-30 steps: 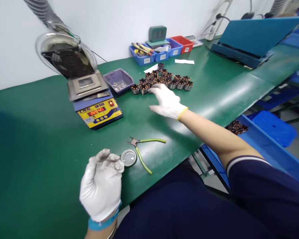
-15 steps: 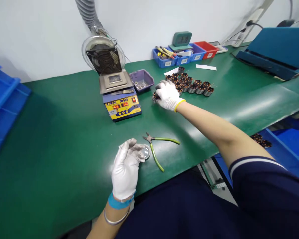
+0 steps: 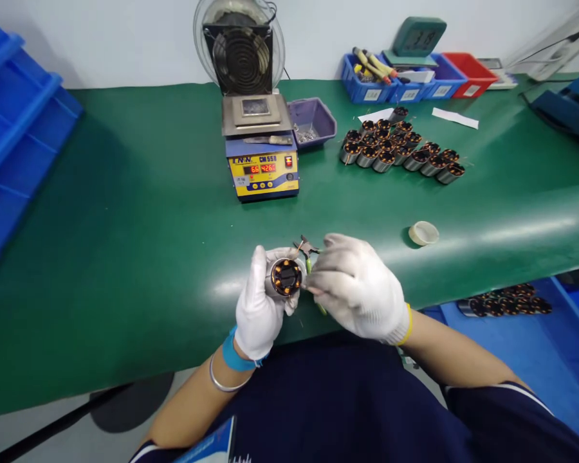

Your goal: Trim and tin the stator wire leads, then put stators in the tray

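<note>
My left hand (image 3: 260, 318), in a white glove, is closed around a motor stator (image 3: 285, 276). The stator is a short metal cylinder with copper windings, its open end facing up. A clear rim shows between it and the glove. Just to the right, my right hand (image 3: 359, 289), also gloved, has its fingers bent together near the stator's side; what is between the fingertips, if anything, I cannot make out. Green-handled cutting pliers (image 3: 307, 247) lie on the table behind both hands, their handles partly covered.
A yellow and blue solder pot (image 3: 265, 173) with a fan stands at the back, beside a purple bin (image 3: 321, 122). Several stators (image 3: 383, 157) stand in a group. A small round dish (image 3: 423, 233) sits at right. Blue trays (image 3: 14, 128) are at left, small bins (image 3: 367, 90) along the wall.
My right hand has come back from the group of stators to beside my left hand. A stator is now in my left hand. The camera view has shifted.
</note>
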Demonstrator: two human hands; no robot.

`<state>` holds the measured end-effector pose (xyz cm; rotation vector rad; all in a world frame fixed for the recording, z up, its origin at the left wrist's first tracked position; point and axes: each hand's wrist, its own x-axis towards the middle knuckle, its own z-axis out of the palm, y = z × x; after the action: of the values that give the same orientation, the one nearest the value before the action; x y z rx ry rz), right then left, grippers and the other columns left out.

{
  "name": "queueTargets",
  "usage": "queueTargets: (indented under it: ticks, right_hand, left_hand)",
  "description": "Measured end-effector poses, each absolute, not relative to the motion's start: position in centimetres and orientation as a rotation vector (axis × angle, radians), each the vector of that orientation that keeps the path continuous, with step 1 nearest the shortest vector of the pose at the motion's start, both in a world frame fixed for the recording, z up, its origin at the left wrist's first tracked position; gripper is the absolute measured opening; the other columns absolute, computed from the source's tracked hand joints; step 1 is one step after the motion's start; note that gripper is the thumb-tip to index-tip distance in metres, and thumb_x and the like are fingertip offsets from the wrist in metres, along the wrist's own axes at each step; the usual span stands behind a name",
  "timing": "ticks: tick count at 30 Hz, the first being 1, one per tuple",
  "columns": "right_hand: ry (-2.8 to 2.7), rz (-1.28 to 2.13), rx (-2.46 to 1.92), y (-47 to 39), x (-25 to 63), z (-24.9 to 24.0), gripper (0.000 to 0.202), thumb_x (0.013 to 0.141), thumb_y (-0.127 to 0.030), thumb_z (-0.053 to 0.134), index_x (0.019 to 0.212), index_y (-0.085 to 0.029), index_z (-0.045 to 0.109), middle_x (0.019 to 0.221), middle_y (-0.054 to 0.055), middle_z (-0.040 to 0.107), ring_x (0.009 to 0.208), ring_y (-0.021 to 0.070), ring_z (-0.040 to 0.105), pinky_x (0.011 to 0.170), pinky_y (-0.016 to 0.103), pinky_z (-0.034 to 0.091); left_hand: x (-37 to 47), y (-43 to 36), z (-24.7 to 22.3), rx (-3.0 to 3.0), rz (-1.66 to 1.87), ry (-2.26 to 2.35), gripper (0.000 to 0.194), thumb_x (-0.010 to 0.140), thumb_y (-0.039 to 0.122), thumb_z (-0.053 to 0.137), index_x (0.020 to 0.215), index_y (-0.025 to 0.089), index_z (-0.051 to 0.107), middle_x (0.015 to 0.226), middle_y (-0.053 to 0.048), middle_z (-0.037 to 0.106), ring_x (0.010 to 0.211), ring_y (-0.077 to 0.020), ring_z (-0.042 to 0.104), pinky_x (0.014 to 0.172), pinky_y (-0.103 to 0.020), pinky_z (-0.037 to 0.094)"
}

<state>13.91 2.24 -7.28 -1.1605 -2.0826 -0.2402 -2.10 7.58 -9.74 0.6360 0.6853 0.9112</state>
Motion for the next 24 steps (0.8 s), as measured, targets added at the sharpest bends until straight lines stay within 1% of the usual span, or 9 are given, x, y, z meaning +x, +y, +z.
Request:
queueTargets:
  ticks: [2,4,8,12,14,18,20,22,24]
  right_hand:
    - [-2.172,-0.216,-1.102,1.3,13.5,-7.3,0.013,0.098,-0.017,0.055,0.094,-0.021,0.067,0.084,0.004,0.073,0.082,0.0195,0.068,0.097,0.044,0.059]
    - [-2.233,-0.132,-0.984,0.4,13.3,-7.1,0.017,0.101,-0.019,0.055,0.091,-0.022,0.068,0.080,0.002,0.072,0.081,0.0178,0.068,0.097,0.040,0.059]
    - [-1.853,0.190,-1.092,0.3,13.6,-7.4,0.015,0.101,-0.033,0.062,0.104,-0.021,0.069,0.095,0.004,0.073,0.095,0.0180,0.071,0.109,0.043,0.054]
    - [-1.491,0.614,-1.235,2.6,13.7,-8.4,0.026,0.096,-0.044,0.069,0.103,-0.019,0.073,0.103,0.008,0.075,0.098,0.0193,0.073,0.087,0.032,0.061]
    - [-1.481,0.682,-1.146,3.5,13.6,-8.5,0.024,0.096,-0.041,0.069,0.093,-0.018,0.073,0.097,0.008,0.075,0.097,0.0192,0.073,0.089,0.032,0.060]
    - [-1.642,0.447,-1.109,3.5,13.8,-7.0,0.012,0.095,-0.027,0.067,0.087,-0.018,0.069,0.092,0.006,0.073,0.103,0.0216,0.072,0.106,0.045,0.054]
    - [-1.815,0.223,-1.154,3.0,14.2,-5.5,0.006,0.094,-0.023,0.065,0.089,-0.020,0.069,0.091,0.005,0.071,0.106,0.0243,0.071,0.115,0.055,0.046]
    - [-1.951,0.052,-1.178,2.3,14.4,-3.8,0.005,0.093,-0.021,0.065,0.093,-0.024,0.068,0.092,0.004,0.071,0.109,0.0261,0.070,0.121,0.062,0.038]
    - [-2.035,0.009,-1.174,1.7,14.4,-2.1,0.009,0.092,-0.020,0.065,0.095,-0.028,0.068,0.092,0.003,0.071,0.112,0.0264,0.069,0.124,0.063,0.035]
  left_hand:
    - [-2.1,7.5,-9.4,0.639,0.939,0.675,0.044,0.096,0.059,0.059,0.086,0.018,0.074,0.064,-0.006,0.068,0.040,-0.0119,0.052,0.034,-0.021,0.037]
    - [-2.1,7.5,-9.0,0.616,0.931,0.654,0.044,0.097,0.058,0.057,0.084,0.019,0.072,0.060,-0.005,0.066,0.038,-0.0116,0.051,0.034,-0.019,0.036]
    - [-2.5,7.9,-8.3,0.535,0.811,0.526,0.045,0.099,0.055,0.054,0.079,0.018,0.070,0.057,-0.006,0.065,0.035,-0.0097,0.048,0.034,-0.017,0.033]
    - [-2.8,8.1,-8.1,0.555,0.650,0.422,0.044,0.096,0.055,0.059,0.076,0.017,0.070,0.053,-0.006,0.065,0.033,-0.0100,0.047,0.033,-0.017,0.034]
    - [-2.9,8.2,-8.4,0.584,0.628,0.398,0.041,0.093,0.055,0.063,0.077,0.018,0.070,0.052,-0.006,0.065,0.032,-0.0101,0.047,0.033,-0.017,0.035]
    - [-3.0,8.1,-9.4,0.670,0.403,0.385,0.059,0.093,0.068,0.055,0.069,0.015,0.068,0.050,-0.010,0.065,0.028,-0.0116,0.045,0.028,-0.019,0.029]
    - [-3.0,7.9,-9.6,0.700,0.312,0.394,0.058,0.092,0.067,0.058,0.071,0.014,0.069,0.054,-0.010,0.067,0.031,-0.0119,0.048,0.028,-0.019,0.030]
    - [-3.0,7.8,-9.5,0.680,0.464,0.399,0.034,0.085,0.050,0.077,0.083,0.016,0.073,0.070,-0.008,0.073,0.049,-0.0152,0.063,0.041,-0.022,0.048]
    - [-2.9,7.9,-9.0,0.573,0.799,0.406,0.018,0.076,0.029,0.085,0.074,0.018,0.070,0.074,-0.004,0.071,0.072,-0.0184,0.072,0.066,-0.028,0.061]
